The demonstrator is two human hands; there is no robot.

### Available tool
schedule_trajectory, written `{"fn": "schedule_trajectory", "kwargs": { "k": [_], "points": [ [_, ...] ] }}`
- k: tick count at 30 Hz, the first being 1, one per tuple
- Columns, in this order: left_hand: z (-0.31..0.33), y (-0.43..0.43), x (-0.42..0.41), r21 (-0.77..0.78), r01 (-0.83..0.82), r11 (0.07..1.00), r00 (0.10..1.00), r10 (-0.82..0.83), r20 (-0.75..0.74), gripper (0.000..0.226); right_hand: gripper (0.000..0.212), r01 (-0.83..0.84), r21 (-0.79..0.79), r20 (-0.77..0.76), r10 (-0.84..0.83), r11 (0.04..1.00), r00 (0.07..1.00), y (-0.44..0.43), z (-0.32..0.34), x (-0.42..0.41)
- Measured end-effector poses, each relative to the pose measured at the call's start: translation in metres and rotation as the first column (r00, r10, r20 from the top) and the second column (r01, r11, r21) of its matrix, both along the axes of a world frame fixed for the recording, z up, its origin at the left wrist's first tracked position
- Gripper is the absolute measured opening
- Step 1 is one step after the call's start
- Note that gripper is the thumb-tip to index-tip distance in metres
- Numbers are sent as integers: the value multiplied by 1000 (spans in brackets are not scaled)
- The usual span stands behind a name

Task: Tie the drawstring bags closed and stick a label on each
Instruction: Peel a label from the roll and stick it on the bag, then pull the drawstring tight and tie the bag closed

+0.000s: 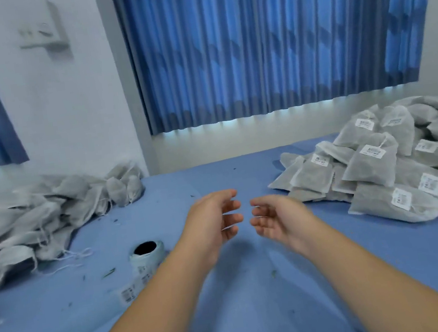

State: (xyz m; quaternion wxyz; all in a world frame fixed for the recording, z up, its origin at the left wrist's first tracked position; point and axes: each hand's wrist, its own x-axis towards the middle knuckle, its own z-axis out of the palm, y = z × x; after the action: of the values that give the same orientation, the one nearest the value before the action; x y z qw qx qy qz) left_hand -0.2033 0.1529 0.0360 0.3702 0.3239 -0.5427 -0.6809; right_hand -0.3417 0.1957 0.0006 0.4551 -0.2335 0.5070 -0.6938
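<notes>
The left hand (211, 223) and right hand (276, 221) hover over the blue surface (245, 302), palms facing, each grip loosely wide and empty. Untied bags (22, 216) are heaped at the left, labelled bags (381, 165) at the right, and the label roll (147, 253) sits beside the left forearm. The bags look light and floppy, probably thin cloth, though blur hides the weave. They are best taken by the cords at the neck.

The left fingers (230, 206) and right fingers (259, 220) hang close together over the counter (247, 316). Well to the left of them lies a heap of bags (36, 214). Well to the right lies a heap of labelled bags (381, 171). A roll of labels (147, 253) stands left of the fingers, nearer the person. A curtain (265, 41) hangs behind.
</notes>
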Motion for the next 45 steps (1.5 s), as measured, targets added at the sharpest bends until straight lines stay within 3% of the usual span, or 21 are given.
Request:
{"fn": "schedule_trajectory", "kwargs": {
  "k": [5, 8, 10, 12, 15, 16, 20, 21, 24, 26, 34, 39, 41, 45],
  "points": [
    [2, -39, 73, -144, -115, 983, 974, 139, 177, 6, 7, -16, -35, -138, 11, 999, 990, -48, -8, 70],
    [-2, -63, 114, -225, -165, 960, 933, 226, 281, 8, 13, 19, -84, -314, -45, 996, 949, -76, -15, 104],
    [-8, -78, 138, -316, -170, 933, 872, 292, 392, 11, 16, 41, -116, -486, -93, 992, 869, -91, -21, 121],
    [-14, -94, 159, -438, -132, 889, 785, 364, 502, 13, 17, 18, -157, -686, -122, 987, 717, -100, -30, 132],
    [-24, -117, 188, -642, -10, 767, 560, 536, 632, 18, 26, -134, -124, -927, -66, 983, 369, -105, -48, 136],
    [-26, -125, 197, -691, 40, 722, 458, 601, 655, 20, 28, -178, -92, -947, -30, 980, 321, -106, -52, 135],
    [-31, -153, 227, -729, 322, 604, -75, 784, 616, 28, 29, -222, -26, -931, 57, 975, 360, -108, -58, 135],
    [-33, -159, 233, -713, 356, 604, -164, 791, 589, 30, 29, -223, -20, -930, 64, 975, 361, -108, -57, 135],
    [-39, -171, 251, -660, 357, 661, -307, 750, 586, 36, 30, -245, -6, -931, 84, 970, 355, -107, -57, 139],
    [-43, -176, 261, -613, 342, 713, -355, 702, 618, 37, 29, -265, 6, -928, 104, 964, 358, -106, -57, 140],
    [-45, -181, 267, -654, 217, 725, -169, 688, 706, 34, 38, -232, 0, -929, 86, 973, 360, -104, -54, 138],
    [-33, -172, 243, -755, 130, 642, 129, 744, 655, 41, 43, -215, -24, -923, 61, 976, 380, -101, -49, 138],
    [-29, -163, 225, -798, 92, 596, 266, 757, 597, 45, 39, -203, -54, -895, 42, 978, 444, -98, -44, 137],
    [-20, -133, 181, -864, -10, 503, 526, 737, 423, 47, 13, -80, -243, -723, -125, 967, 679, -89, -28, 136]
  ]
}}
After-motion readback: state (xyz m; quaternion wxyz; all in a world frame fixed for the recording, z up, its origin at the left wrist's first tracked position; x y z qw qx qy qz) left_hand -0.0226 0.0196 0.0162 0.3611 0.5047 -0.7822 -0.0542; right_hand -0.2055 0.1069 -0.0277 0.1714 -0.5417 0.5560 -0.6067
